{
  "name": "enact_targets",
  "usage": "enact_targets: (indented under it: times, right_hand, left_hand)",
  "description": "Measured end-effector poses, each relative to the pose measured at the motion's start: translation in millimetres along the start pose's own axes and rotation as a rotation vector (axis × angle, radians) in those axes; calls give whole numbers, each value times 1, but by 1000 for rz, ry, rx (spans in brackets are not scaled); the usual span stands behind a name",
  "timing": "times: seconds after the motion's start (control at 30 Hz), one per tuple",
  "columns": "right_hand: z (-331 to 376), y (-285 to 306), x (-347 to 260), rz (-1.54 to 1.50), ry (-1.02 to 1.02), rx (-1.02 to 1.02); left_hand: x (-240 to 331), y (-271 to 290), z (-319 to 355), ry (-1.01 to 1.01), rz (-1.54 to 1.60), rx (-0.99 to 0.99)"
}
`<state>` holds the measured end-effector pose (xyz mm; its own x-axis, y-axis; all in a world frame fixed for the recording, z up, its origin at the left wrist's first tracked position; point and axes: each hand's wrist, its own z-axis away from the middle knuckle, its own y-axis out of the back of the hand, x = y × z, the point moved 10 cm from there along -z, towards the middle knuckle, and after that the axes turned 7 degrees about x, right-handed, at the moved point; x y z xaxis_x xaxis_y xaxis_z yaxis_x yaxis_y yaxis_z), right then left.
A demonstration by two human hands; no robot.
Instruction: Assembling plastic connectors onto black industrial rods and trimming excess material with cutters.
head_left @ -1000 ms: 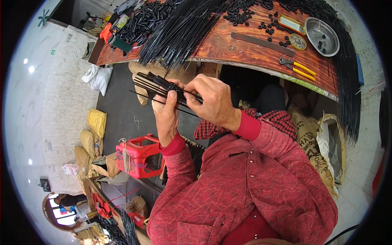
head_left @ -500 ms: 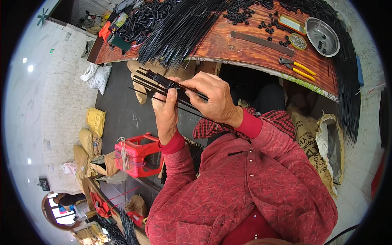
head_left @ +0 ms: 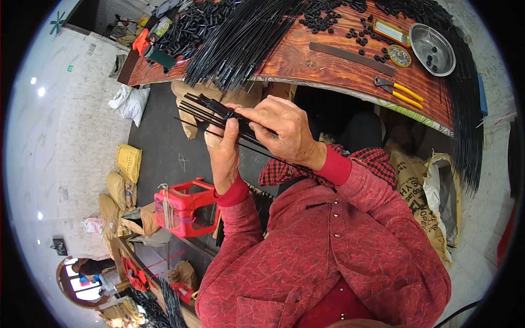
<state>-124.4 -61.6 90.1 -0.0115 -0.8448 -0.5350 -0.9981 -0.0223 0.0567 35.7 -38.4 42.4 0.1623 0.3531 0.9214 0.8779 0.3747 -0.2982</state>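
Note:
In front of me, off the table's near edge, my left hand (head_left: pixel 223 150) is closed around a bundle of thin black rods (head_left: pixel 196 113). A thicker black fitting (head_left: pixel 216 107) lies along the bundle's upper side, by the left thumb. My right hand (head_left: pixel 290 128) is closed too. Its thumb and index finger pinch at the fitting's near end, and the rods run under that palm toward my lap. Fingers cover the exact spot where rods and fitting meet. Something light-coloured is wrapped round part of the left hand.
On the wooden table (head_left: pixel 295 60) lie a heap of black rods (head_left: pixel 240 44), small black parts (head_left: pixel 320 21), a flat metal strip (head_left: pixel 350 57), yellow-handled pliers (head_left: pixel 399 91) and a metal bowl (head_left: pixel 432 49). A red stool (head_left: pixel 186 208) stands left; an open sack (head_left: pixel 437 202) stands right.
Both hands stay almost in place. The right fingertips have shifted slightly left along the fitting, and the rods' far ends sit a little differently.

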Motion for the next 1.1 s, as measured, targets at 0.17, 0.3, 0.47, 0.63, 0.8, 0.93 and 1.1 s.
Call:
enact_targets:
  times: [0.17, 0.3, 0.47, 0.63, 0.8, 0.93, 1.1]
  right_hand:
    - [-2, 1, 1, -23, -59, -56]
    - [6, -12, 24, -214, -306, -184]
    - [12, -18, 31, -353, -343, -221]
    - [14, -21, 26, -315, -292, -241]
    - [14, -10, 26, -303, -331, -153]
    - [14, -8, 32, -302, -403, -137]
    - [18, -8, 40, -309, -471, -165]
  left_hand:
    - [0, 0, 1, 16, -25, -3]
    - [1, -1, 1, 10, -18, -13]
    - [-1, -1, 2, 17, -19, -19]
    - [-6, 4, 0, 25, -5, -13]
    - [-5, -3, 2, 35, 62, -26]
    - [-1, -5, 2, 14, 55, -28]
    - [-4, -4, 2, 38, 71, -51]
